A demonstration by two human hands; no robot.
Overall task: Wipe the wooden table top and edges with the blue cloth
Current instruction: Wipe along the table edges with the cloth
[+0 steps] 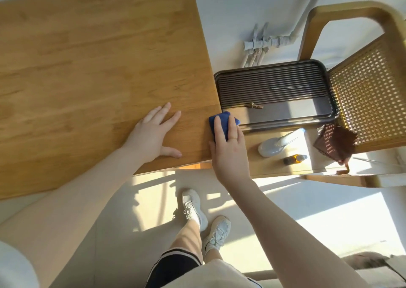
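The wooden table [92, 63] fills the upper left of the head view, its right edge running down to a near corner. My left hand [156, 133] rests flat on the top near that corner, fingers spread. My right hand [228, 144] holds the folded blue cloth [219, 122] against the table's right edge, fingers lying over the cloth and thumb on the table side. Most of the cloth is covered by my fingers.
A dark ribbed tray [274, 89] sits on a lower wooden surface right of the table, touching distance from the cloth. A white spray bottle [276, 143], a small amber bottle [295, 159] and a brown patterned cloth [336, 142] lie there. A cane-backed chair [369, 94] stands at right.
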